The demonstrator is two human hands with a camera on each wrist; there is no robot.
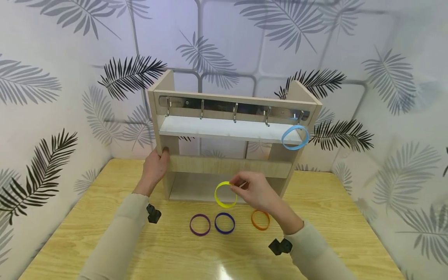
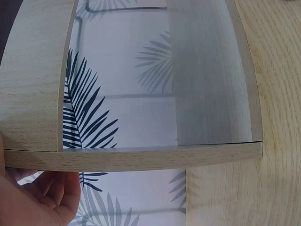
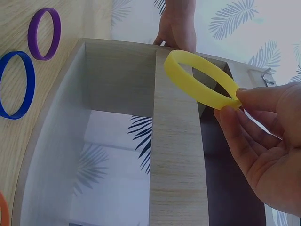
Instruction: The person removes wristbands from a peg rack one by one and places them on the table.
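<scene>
Between thumb and fingertips my right hand [image 1: 254,189] pinches a yellow silicone wristband [image 3: 202,87], held up in front of the shelf's lower part. My left hand [image 1: 155,167] grips the left side panel of the wooden shelf unit [image 1: 227,165], thumb on the inner side. A row of metal hooks [image 1: 235,112] runs along a strip under the top of the unit. From the rightmost hook hangs a light blue wristband [image 1: 295,147]. On the table before the unit lie a purple wristband [image 1: 200,234], a dark blue wristband [image 1: 225,232] and an orange wristband [image 1: 260,228].
The shelf unit stands on a wood-grain table [image 1: 168,256], with a leaf-patterned wall [image 1: 224,50] behind it. A white inner shelf [image 1: 224,128] sits below the hooks. Light reflects off the table's front part.
</scene>
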